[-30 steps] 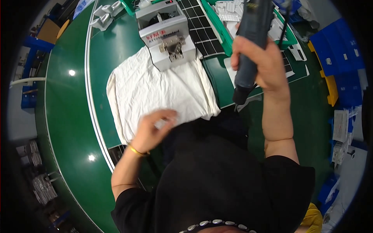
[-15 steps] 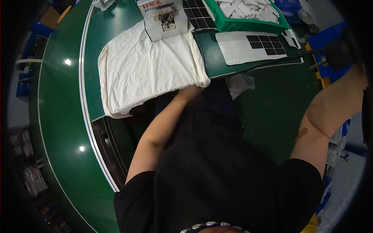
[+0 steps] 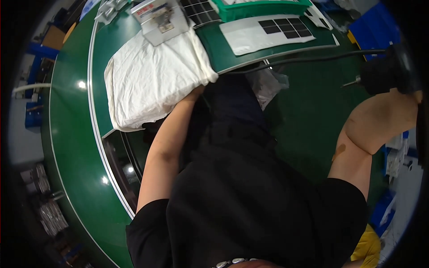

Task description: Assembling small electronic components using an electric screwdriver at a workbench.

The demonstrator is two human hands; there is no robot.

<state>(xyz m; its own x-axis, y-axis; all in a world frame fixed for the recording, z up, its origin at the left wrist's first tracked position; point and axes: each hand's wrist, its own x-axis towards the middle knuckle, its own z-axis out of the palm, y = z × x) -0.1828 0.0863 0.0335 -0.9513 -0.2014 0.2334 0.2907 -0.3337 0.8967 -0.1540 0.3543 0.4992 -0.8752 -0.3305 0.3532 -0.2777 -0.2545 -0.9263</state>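
— What is the right hand (image 3: 413, 96) on?

— A dark power tool, a screwdriver-like thing (image 3: 384, 73) with a thin bit poking out toward the left and a black cable (image 3: 308, 59) running back to the tabletop (image 3: 107, 49). It sits far out at the right rim, off the bench and over the green floor (image 3: 313, 120). The hand is mostly lost in the dark edge; it seems wrapped round the body, but I cannot tell the fingers for certain.

— How would it handle?

— Rigid and fairly heavy for its bulk, I'd judge, with the cable tugging at it. The thick barrel is the place to grip; the bit is thin and best left alone.

— And the left hand (image 3: 196, 91)?

— Up at the near edge of the tabletop, at the lower corner of a white cloth (image 3: 152, 80). The fingers are tucked under the hem, so closed or spread, I cannot tell. The cloth looks soft, light and limp, and would bunch wherever pinched.

— Around it?

— A grey metal fixture (image 3: 161, 20) rests on the cloth's far end, a white panel with dark squares (image 3: 272, 33) lies to the right, a green tray (image 3: 259, 8) behind that.
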